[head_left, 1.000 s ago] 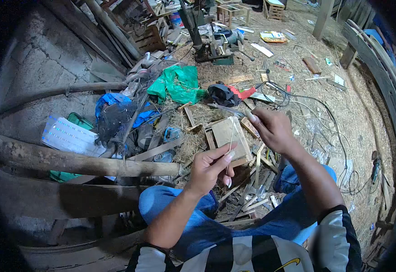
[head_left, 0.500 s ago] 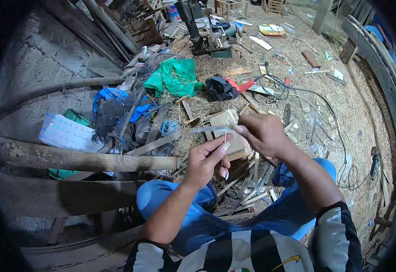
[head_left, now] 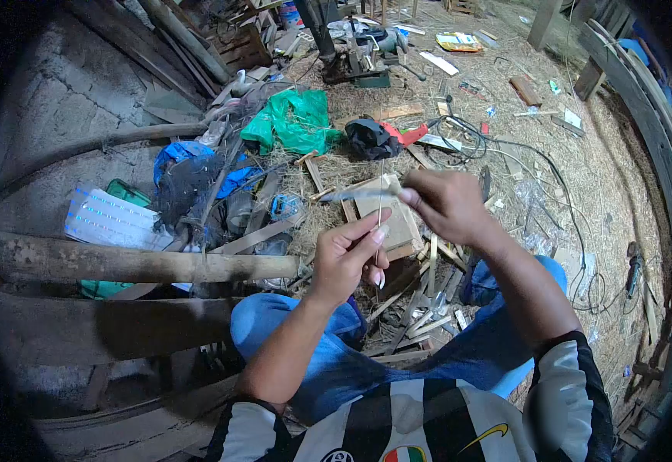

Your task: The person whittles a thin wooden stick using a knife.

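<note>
Knife now lower on the stick, closer to L fingers

L hand (head_left: pixel 345 258): thumb + index pinched tight on a thin pale stick (head_left: pixel 381 209), other fingers curled in below. Stick stands approx. upright in view, in front of my chest, upper end poking out above the pinch. R hand (head_left: pixel 450 206): fingers curled in a closed grip on a knife (head_left: pixel 355 194), handle hidden in my fist, thumb toward the blade. Blade's a bit blurred, pointing L, lying crosswise over the stick just above my L fingertips; can't tell if the edge is actually touching.

Change: 1 s ago R hand was further up & out, blade up nr the stick's top end. Half a sec ago it was down close to the L pinch, & it's abt there now, maybe slightly higher. L grip's the same throughout. Means the blade's at the part of the stick nr my fingers, so not much room betw. edge & fingertips, I'd say.

Under my hands: wooden box (head_left: pixel 404 231) on the straw-strewn floor, w/ wood offcuts (head_left: pixel 428 327) betw. my knees. Beyond it, black cloth bundle (head_left: pixel 368 138) next to a red item (head_left: pixel 407 134); green plastic bag (head_left: pixel 301 115) to the L of those.
</note>
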Available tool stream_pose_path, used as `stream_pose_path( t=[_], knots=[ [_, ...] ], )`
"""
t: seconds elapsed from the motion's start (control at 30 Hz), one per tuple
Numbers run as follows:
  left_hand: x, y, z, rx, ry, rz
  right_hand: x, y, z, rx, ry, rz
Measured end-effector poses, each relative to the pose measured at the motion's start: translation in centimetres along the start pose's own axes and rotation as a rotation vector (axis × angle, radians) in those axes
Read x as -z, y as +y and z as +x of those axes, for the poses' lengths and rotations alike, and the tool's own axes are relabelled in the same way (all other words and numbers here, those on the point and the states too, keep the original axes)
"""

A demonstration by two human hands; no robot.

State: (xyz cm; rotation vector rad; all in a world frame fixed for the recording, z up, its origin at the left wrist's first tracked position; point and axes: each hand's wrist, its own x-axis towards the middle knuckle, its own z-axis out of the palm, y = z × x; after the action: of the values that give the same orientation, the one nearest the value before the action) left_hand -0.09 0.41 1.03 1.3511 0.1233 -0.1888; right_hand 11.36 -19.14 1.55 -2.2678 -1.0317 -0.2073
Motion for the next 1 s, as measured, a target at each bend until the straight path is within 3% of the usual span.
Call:
stream_pose_path(
  t=[0.17,0.43,0.57,0.73,0.9,1.0],
  knots=[
    [0.2,-0.2,0.3,-0.007,0.001,-0.029,-0.1,-0.3,-0.3,0.029,0.016,-0.001],
    [0.2,-0.3,0.2,0.027,0.009,-0.059,0.4,1.7,0.3,-0.123,0.007,-0.039],
    [0.2,-0.1,0.1,0.051,-0.018,-0.064,-0.5,0.1,-0.8,-0.004,0.004,0.040],
    [0.8,-0.6,0.0,0.058,-0.073,-0.144,-0.3,1.4,-0.1,-0.118,-0.023,0.017],
    [0.5,-0.2,0.1,0.071,-0.040,-0.142,-0.5,0.6,-0.5,-0.029,0.011,0.081],
    [0.6,-0.5,0.0,0.061,-0.082,-0.175,-0.1,1.6,0.0,-0.145,0.001,0.026]
  ],
)
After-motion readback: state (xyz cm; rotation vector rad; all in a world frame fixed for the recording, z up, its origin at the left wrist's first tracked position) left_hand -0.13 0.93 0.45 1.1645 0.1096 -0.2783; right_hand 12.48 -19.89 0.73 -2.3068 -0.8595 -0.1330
